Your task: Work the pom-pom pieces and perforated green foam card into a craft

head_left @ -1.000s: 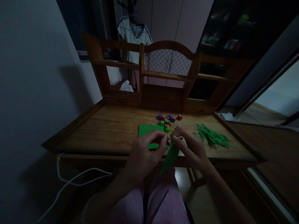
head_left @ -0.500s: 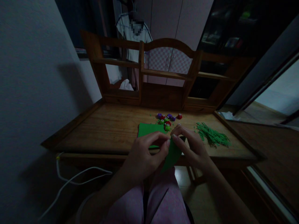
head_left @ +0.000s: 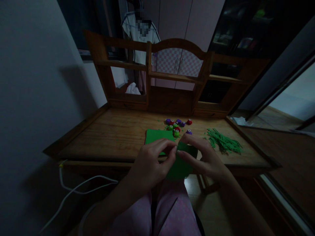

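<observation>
My left hand (head_left: 150,162) and my right hand (head_left: 203,157) both pinch the top edge of a green paper sheet (head_left: 181,165) that hangs over the near edge of the wooden desk (head_left: 118,134), above my lap. Fingertips of both hands meet near the sheet's upper left corner. Behind my left hand another green sheet (head_left: 155,136) lies flat on the desk. Several small round craft punches (head_left: 177,126) in purple, red and green sit just beyond the flat sheet.
A pile of thin green paper strips (head_left: 222,141) lies at the desk's right. A wooden shelf hutch (head_left: 172,78) rises at the back. A white cable (head_left: 81,188) hangs below the desk's left front. A wall stands close at left.
The held green sheet has gone from a narrow folded strip to a wider, spread-out shape. My hands have shifted slightly apart along its top edge.
</observation>
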Motion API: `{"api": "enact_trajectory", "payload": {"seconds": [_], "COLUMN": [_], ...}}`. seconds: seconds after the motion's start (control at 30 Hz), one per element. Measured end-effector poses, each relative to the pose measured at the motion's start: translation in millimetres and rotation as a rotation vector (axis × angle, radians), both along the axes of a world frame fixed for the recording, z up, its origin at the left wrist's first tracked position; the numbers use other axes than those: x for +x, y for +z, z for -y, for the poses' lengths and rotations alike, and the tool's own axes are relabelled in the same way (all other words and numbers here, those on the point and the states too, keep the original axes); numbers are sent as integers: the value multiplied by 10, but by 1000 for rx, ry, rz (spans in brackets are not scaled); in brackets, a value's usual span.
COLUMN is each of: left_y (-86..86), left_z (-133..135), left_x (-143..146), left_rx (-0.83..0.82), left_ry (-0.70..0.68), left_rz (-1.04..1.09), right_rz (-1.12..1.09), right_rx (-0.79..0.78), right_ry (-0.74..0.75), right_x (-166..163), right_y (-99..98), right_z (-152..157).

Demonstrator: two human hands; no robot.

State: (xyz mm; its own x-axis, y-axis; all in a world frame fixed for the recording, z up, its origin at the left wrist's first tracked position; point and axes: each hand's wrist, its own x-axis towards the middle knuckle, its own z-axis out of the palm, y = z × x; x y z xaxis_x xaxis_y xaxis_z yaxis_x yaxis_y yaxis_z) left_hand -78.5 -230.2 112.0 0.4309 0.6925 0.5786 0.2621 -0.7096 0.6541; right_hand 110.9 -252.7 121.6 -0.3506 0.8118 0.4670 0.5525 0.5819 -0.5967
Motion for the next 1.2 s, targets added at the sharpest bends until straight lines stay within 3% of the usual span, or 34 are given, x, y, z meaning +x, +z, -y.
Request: {"api": "enact_trajectory", "payload": {"seconds": [0.27, 0.43, 0.57, 0.77, 0.93, 1.07, 1.2], "left_y": [-117, -178, -172, -67, -30, -125, -239], "left_z": [36, -154, -240, -36, 32, -111, -379], "left_x": [49, -43, -130, -67, -22, 84, 489], "left_rx": [268, 317, 165, -37, -98, -135, -184], "left_ry": [55, 230, 198, 18, -6, 11, -76], "left_rz": [-143, -149, -77, -3, 14, 1, -49], "right_rz": [19, -32, -100, -129, -116, -154, -247], "right_rx": [-15, -158, -226, -254, -294, -304, -351], "right_ry": [21, 103, 100, 137, 113, 63, 26], "right_x": [37, 80, 125, 112, 129, 196, 320], "right_y": [-18, 3, -27, -56, -53, -80, -119], "right_z": [0, 71, 80, 46, 67, 91, 173]}}
